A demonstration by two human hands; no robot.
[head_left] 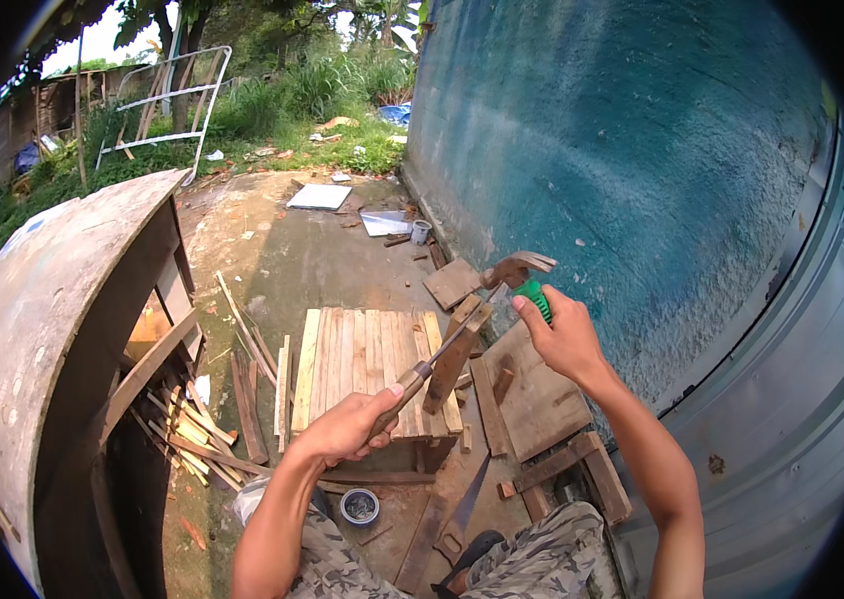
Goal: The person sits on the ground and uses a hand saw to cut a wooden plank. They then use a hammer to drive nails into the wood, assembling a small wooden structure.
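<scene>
My left hand (354,427) is closed round the handle of a wooden-handled tool with a long thin metal shaft (457,342). Its shaft points up and right, passing over an upright brown wood block (452,371); the exact kind of tool is unclear. In my right hand (563,337) is a claw hammer (530,282), gripped by its green handle close to the head. The hammer head hovers near the tip of the shaft; I cannot tell if they touch. Below lies a slatted wooden top (362,354), made of several pale strips side by side.
A tub of nails (359,506) stands near my knees, with a handsaw (464,511) beside it. Wood boards (532,389) lie at right along the blue wall (581,130). At left leans a large curved panel (62,260), with thin wood strips (192,429) under it.
</scene>
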